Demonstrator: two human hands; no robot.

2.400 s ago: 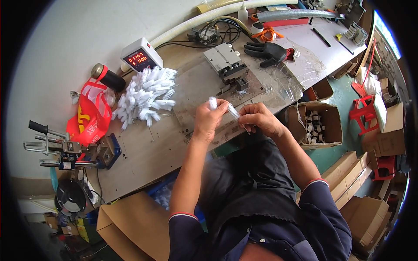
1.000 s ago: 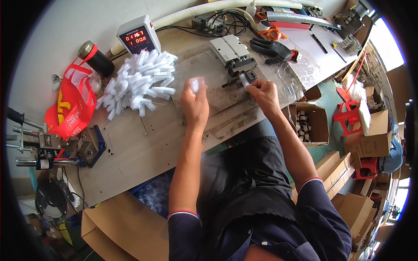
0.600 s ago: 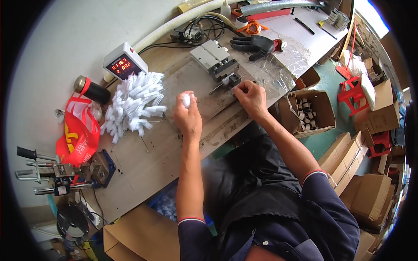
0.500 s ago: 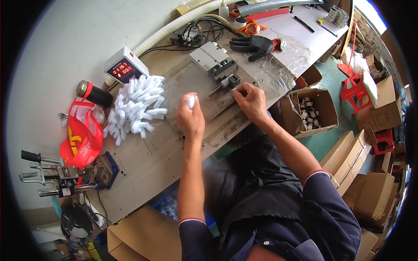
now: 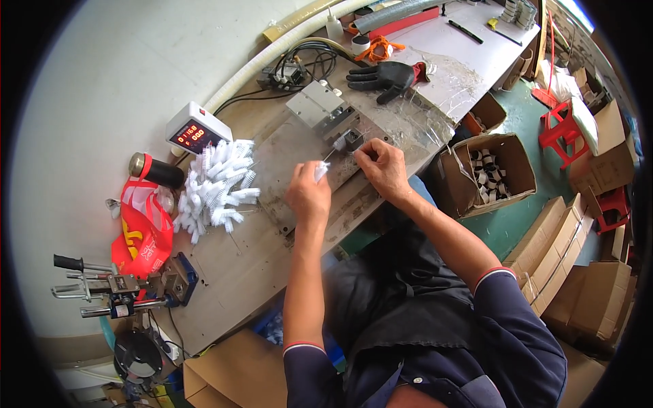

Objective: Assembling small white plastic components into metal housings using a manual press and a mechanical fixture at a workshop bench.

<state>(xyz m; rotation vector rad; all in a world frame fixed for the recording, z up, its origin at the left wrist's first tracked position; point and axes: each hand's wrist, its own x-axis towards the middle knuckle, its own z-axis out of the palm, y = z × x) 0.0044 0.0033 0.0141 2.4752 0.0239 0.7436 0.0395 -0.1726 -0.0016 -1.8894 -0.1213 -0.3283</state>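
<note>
My left hand (image 5: 309, 194) is closed around a small white bristle brush (image 5: 321, 171), whose tip shows above the thumb. A thin metal rod (image 5: 329, 156) slants just beyond it, toward the metal clamping fixture (image 5: 317, 103). At the fixture's near end is a dark block (image 5: 353, 139), with a bit of white bristle (image 5: 339, 143) beside it. My right hand (image 5: 383, 171) is close to that block, thumb and forefinger pinched together. Whatever lies between those fingertips is too small to make out. To the left is a heap of white bristle brushes (image 5: 216, 183) on the workbench (image 5: 238, 272).
A counter box with red digits (image 5: 197, 129) stands behind the heap. Left are a black flask (image 5: 160, 170), a red bag (image 5: 141, 234) and a lever press (image 5: 126, 285). A black glove (image 5: 384, 78) lies beyond the fixture. Right of the bench is a carton of black-and-white parts (image 5: 490, 173).
My left hand has moved right and closer to the fixture, with the brush still in it. My right hand stays pinched beside the block. The counter's digits have changed, and the view has shifted slightly.
</note>
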